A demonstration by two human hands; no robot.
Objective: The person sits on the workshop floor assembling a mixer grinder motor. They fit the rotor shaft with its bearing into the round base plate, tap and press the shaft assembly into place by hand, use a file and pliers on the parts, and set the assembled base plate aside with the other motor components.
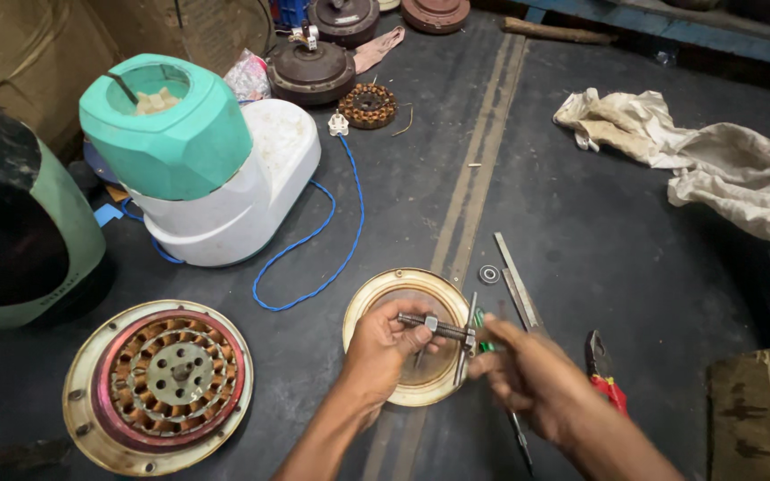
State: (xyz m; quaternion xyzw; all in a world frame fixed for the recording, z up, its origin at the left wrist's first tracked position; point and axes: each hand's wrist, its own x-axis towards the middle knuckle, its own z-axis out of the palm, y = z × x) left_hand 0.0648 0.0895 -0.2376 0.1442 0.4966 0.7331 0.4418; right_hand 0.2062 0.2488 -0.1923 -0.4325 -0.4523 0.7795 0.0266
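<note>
From the head camera, both hands work just above a round cream-coloured motor cover that lies flat on the dark surface. The left hand is closed on a threaded steel rod, fingers pinching it near its nut. The right hand is closed around the other end, where a thin cross bar and a green-handled tool meet; it is too blurred to tell which of these its fingers grip. The rod is held level in the air, not yet seated on any part, so the work looks to be in its early to middle stretch.

To the left lies an opened motor with copper windings, its half already apart from the cover. Near the right hand rest flat metal strips, a small bearing and red-handled pliers. A blue cord loops just beside the cover, running from a white and green appliance. A crumpled cloth lies well apart, upper right. Nothing blocks the hands.
</note>
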